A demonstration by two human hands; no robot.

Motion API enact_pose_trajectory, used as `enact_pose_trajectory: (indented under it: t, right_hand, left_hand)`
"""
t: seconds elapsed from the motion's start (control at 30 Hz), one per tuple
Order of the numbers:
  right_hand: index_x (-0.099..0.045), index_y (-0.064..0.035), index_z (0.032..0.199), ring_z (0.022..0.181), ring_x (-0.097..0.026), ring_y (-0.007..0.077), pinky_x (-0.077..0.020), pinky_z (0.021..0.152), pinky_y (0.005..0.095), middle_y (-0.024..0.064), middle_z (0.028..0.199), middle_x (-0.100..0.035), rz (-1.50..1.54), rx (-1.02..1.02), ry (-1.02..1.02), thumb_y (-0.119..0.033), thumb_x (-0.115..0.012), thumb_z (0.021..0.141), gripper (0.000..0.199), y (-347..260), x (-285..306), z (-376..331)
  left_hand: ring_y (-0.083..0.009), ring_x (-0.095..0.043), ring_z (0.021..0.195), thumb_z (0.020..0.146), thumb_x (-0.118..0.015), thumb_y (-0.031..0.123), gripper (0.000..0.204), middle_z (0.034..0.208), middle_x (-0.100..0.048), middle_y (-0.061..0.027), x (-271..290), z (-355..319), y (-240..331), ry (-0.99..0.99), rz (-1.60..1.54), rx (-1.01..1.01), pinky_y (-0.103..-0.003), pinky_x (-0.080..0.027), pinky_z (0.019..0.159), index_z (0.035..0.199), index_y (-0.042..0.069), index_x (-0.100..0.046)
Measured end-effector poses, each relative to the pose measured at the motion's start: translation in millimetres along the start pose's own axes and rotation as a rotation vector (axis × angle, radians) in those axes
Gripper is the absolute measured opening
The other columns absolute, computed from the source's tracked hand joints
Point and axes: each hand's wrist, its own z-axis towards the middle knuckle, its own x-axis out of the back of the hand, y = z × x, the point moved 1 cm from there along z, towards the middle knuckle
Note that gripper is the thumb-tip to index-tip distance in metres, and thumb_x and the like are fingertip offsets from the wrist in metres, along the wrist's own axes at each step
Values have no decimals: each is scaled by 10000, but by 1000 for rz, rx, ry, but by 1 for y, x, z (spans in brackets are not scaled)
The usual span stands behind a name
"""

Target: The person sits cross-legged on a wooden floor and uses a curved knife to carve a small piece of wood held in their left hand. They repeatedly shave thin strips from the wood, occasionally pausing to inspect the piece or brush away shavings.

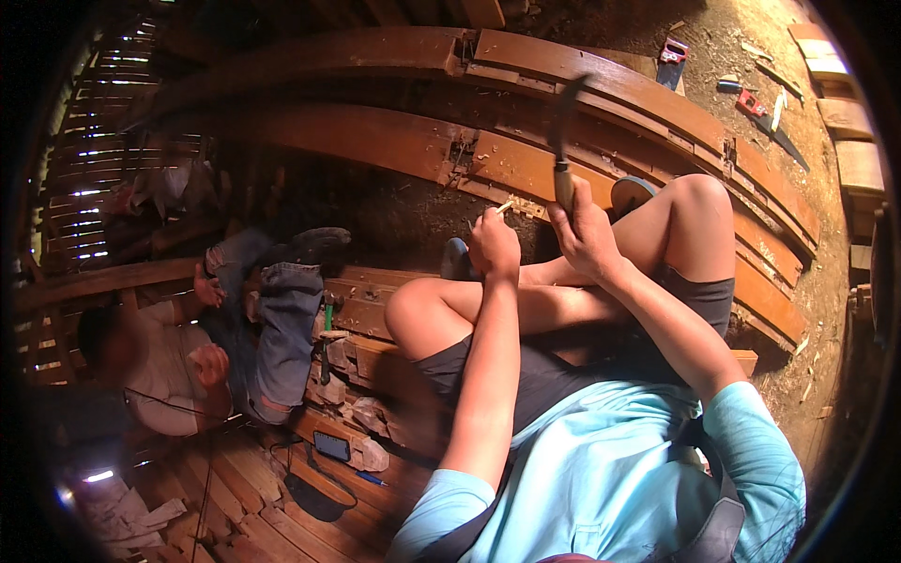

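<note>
My right hand (584, 233) is shut on the wooden handle of a tool (561, 141) with a dark curved metal head, raised above a curved reddish wooden beam (526, 164). My left hand (492, 246) pinches a small pale wooden peg (506, 206) against the beam's edge, just left of the tool's handle. The two hands are almost touching. My bent knees, in dark shorts, lie under both forearms.
Another person (178, 366) in jeans and a pale shirt sits at the left on wood planks. A green-handled hammer (327, 324) and a dark phone (330, 446) lie beside wood blocks. Hand tools, among them a saw (672, 58), lie scattered at the top right on the dirt floor.
</note>
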Motion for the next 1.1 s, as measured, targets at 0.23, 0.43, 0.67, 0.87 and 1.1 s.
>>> enact_pose_trajectory:
  t: [0.23,0.43,0.67,0.87,1.1]
  right_hand:
    - [-498,-46,966,721,-628,435,-494,640,539,232,765,-635,-597,-172,-541,-235,-541,857,222,33,-15,-23]
    - [-478,-63,1013,770,-609,440,-482,663,511,225,838,-627,-163,-46,-190,-278,-546,882,261,11,-7,-9]
    - [-496,-35,981,689,-659,380,-524,612,493,207,720,-641,-706,-113,-570,-261,-607,798,311,45,-19,-19]
    - [-495,-58,1027,732,-629,408,-487,635,497,210,750,-633,-472,-98,-522,-255,-583,864,270,40,-13,-12]
    - [-242,-72,1294,677,-607,371,-476,577,442,182,744,-604,43,329,181,-125,-568,886,525,34,-19,2]
  left_hand:
    - [-360,-643,870,889,-525,146,156,921,-668,-151,2,-1,0,-24,21,-12,-456,-516,727,927,70,-656]
    - [-363,-638,868,890,-518,144,152,905,-663,-150,0,-3,0,-13,25,-16,-456,-513,720,927,69,-645]
    - [-346,-645,876,895,-539,180,160,910,-673,-138,1,-1,1,-22,15,14,-458,-513,721,934,78,-656]
    - [-347,-642,876,900,-535,179,160,924,-670,-138,-1,-3,-1,-12,23,14,-456,-509,729,953,84,-653]
    - [-343,-640,883,900,-535,181,158,949,-665,-137,-2,-2,6,-42,58,25,-451,-509,731,969,91,-645]
